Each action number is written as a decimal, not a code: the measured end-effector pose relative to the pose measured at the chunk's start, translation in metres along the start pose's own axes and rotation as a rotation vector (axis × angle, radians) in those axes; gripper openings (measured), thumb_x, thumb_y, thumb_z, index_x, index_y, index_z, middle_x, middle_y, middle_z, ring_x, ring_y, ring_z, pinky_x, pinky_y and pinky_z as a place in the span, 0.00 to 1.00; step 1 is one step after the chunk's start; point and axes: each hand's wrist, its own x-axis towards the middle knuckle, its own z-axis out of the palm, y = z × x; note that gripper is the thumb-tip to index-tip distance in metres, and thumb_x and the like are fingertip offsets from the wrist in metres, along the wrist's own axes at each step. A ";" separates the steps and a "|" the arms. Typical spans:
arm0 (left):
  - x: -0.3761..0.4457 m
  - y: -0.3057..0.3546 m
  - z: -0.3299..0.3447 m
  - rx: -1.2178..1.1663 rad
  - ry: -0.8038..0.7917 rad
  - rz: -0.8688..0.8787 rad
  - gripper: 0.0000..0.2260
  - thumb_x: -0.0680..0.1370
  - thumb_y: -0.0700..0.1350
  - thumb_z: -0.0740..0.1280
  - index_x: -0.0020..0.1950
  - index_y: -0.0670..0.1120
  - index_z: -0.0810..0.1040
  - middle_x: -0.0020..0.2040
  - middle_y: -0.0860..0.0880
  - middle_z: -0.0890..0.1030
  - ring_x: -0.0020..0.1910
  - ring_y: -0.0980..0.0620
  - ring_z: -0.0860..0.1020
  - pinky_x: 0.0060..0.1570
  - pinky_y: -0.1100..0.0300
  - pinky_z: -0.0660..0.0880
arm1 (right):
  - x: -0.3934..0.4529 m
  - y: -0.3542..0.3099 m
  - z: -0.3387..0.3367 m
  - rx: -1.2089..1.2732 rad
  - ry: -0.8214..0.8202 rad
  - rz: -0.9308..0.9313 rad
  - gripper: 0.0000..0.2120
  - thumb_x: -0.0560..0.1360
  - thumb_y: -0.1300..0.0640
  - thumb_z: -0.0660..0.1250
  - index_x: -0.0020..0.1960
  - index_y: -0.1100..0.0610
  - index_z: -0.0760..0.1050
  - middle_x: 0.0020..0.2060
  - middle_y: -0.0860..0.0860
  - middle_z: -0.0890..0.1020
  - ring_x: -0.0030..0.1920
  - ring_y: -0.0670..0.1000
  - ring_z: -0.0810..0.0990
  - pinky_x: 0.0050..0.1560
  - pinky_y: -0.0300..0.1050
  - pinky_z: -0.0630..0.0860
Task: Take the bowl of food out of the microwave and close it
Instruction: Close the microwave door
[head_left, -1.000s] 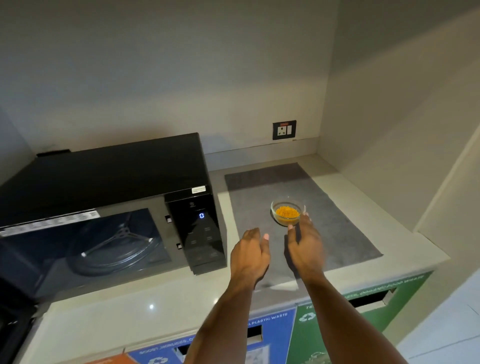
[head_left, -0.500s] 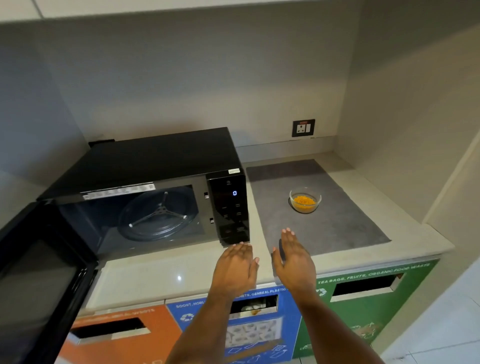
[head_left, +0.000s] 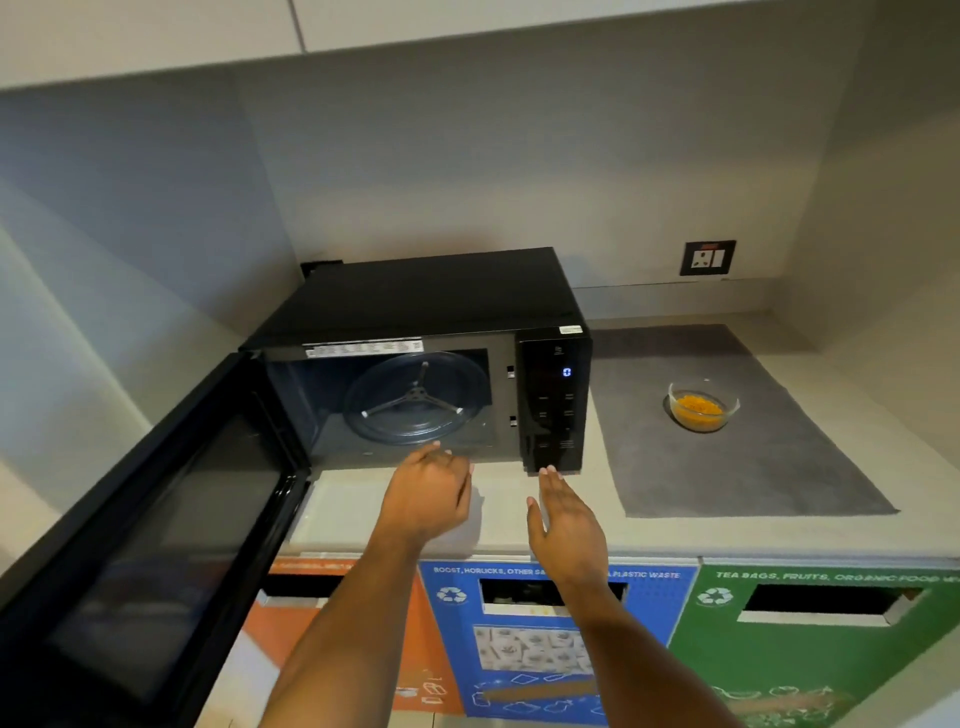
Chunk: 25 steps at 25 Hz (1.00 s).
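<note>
A small glass bowl (head_left: 702, 404) with yellow-orange food stands on a grey mat (head_left: 727, 467) to the right of the black microwave (head_left: 441, 296). The microwave's door (head_left: 150, 530) is swung wide open to the left, and the glass turntable (head_left: 415, 397) inside is bare. My left hand (head_left: 428, 493) hovers over the counter just in front of the open cavity, fingers loosely apart, holding nothing. My right hand (head_left: 566, 519) floats below the control panel (head_left: 555, 405), fingers straight and empty. Both hands are well apart from the bowl.
The pale counter (head_left: 519, 499) ends at a front edge above orange, blue (head_left: 550, 644) and green (head_left: 810, 639) waste bins with slots. A wall socket (head_left: 707, 257) sits on the back wall. Walls close in on the left and right, and a cupboard hangs overhead.
Both hands have left the bowl on the mat and moved left toward the microwave front. My view has pulled back and swung left, bringing the open door fully into sight.
</note>
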 end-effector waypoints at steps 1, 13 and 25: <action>-0.001 -0.013 -0.009 0.032 0.016 -0.015 0.16 0.80 0.49 0.57 0.53 0.45 0.83 0.46 0.47 0.87 0.45 0.49 0.84 0.70 0.52 0.70 | 0.001 -0.009 0.007 0.029 -0.036 0.004 0.28 0.85 0.43 0.53 0.84 0.48 0.57 0.82 0.43 0.63 0.81 0.47 0.65 0.78 0.43 0.60; -0.010 -0.140 -0.093 0.437 -0.032 -0.583 0.40 0.75 0.60 0.66 0.80 0.39 0.60 0.81 0.37 0.59 0.81 0.38 0.55 0.78 0.42 0.51 | -0.003 -0.125 0.075 0.014 -0.366 -0.136 0.10 0.83 0.60 0.61 0.44 0.48 0.72 0.41 0.50 0.80 0.41 0.50 0.77 0.46 0.48 0.80; -0.014 -0.163 -0.101 0.376 -0.231 -0.885 0.50 0.70 0.62 0.71 0.81 0.35 0.54 0.80 0.35 0.61 0.77 0.32 0.62 0.69 0.31 0.65 | -0.046 -0.243 0.133 0.530 -1.051 0.341 0.21 0.84 0.57 0.59 0.72 0.67 0.73 0.70 0.64 0.78 0.71 0.62 0.78 0.73 0.55 0.73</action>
